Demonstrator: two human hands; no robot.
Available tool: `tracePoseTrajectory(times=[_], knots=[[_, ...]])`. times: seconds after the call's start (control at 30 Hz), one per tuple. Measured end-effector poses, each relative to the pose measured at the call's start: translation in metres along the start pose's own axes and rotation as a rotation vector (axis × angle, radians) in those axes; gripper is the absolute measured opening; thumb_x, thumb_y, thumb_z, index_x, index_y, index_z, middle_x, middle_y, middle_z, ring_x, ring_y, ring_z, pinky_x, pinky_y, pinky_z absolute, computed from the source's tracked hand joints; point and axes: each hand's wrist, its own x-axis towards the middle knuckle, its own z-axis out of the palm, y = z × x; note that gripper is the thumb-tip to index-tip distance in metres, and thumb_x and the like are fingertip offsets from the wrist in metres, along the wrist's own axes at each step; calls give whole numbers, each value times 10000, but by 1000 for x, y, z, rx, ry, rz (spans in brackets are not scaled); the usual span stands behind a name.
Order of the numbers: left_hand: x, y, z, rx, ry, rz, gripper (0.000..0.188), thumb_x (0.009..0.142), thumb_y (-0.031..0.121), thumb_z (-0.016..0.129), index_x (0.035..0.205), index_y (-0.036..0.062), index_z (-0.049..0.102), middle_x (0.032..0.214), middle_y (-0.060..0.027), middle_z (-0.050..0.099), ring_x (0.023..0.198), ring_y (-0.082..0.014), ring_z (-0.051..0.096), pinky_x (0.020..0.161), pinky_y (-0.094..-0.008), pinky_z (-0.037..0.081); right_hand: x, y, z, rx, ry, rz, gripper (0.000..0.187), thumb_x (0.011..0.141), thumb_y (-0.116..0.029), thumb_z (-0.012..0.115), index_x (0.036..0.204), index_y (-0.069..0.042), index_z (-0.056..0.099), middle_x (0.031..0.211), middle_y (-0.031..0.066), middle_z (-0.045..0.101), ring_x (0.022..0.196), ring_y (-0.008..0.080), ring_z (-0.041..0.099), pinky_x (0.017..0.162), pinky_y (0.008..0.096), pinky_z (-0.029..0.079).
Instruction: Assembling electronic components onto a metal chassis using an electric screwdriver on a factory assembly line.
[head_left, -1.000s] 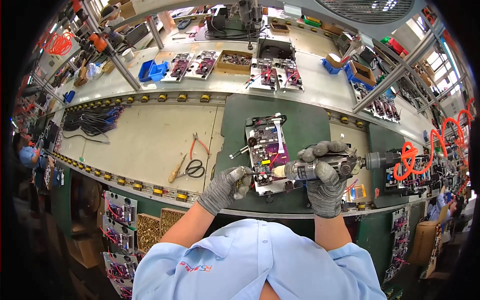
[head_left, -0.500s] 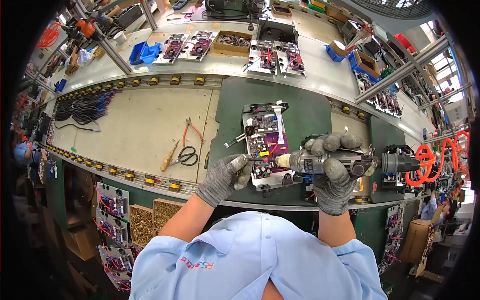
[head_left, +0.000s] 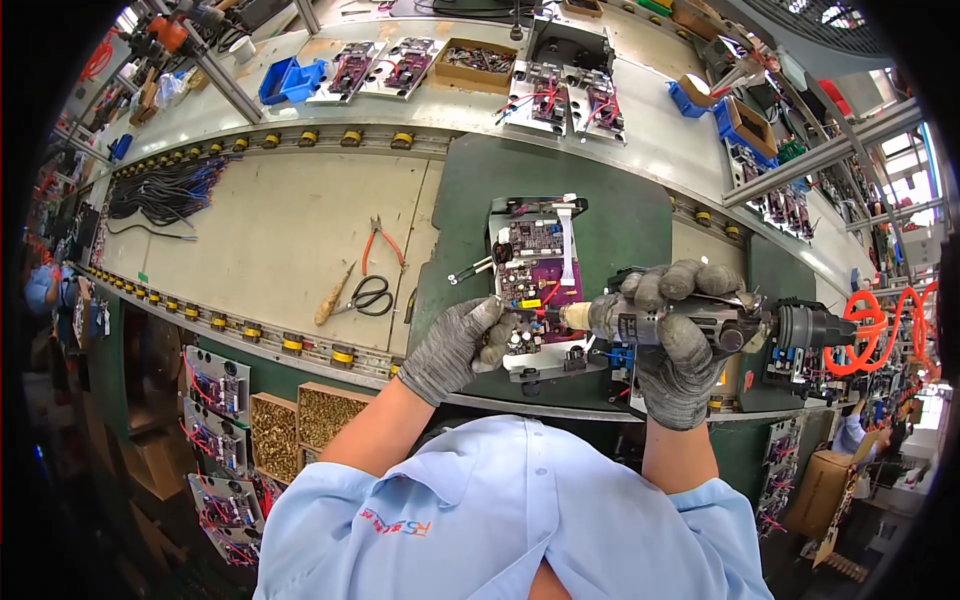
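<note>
My right hand (head_left: 678,375), in a grey knit glove, is wrapped round a power screwdriver (head_left: 640,325) lying nearly level. Its pale collar and thin bit point left over a purple circuit board (head_left: 548,275) in a metal tray with black ends. My left hand (head_left: 448,350), gloved too, has its fingers pinched together at the bit's tip, above the board's lower left part. What those fingers hold is too small to make out. A flat white cable (head_left: 567,245) runs along the board's right side. Two short leads (head_left: 470,271) stick out on its left.
Beneath the board is a green work surface (head_left: 610,225). Left of it lie red-handled pliers (head_left: 384,245), black scissors (head_left: 371,295) and a wooden-handled pointed tool (head_left: 330,303). A bundle of dark cables (head_left: 165,190) sits farther left. An orange coiled hose (head_left: 855,335) hangs at the right.
My head view has shifted slightly. My left hand stays by the bit's tip, and the screwdriver in my right hand has moved slightly rightward in the picture.
</note>
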Motion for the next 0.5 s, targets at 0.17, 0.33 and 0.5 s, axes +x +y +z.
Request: tracePoseTrajectory(times=[0.17,0.33,0.5], knots=[[2,0,0,-2,-2,-2,497,985,523,562,991,28,606,683,27,509,492,-40,446,398,-190,336,2,1,3,29,5,52,419,823,-38,773,1195,-98,590,1056,91,645,967,277,661,779,486,605],[8,-5,-6,-87,-77,-35,502,984,529,558,967,30,606,666,31,499,464,-49,419,385,-201,310,11,3,2,2,-61,54,459,797,-51,809,1203,-101,600,1071,93,648,977,275,663,787,481,607],[21,-10,-13,-105,-39,-20,543,982,547,550,957,9,612,631,32,466,452,-52,394,388,-210,291,18,14,-3,-30,-44,131,453,803,-39,800,1204,-115,603,1071,93,646,967,273,662,825,474,595]])
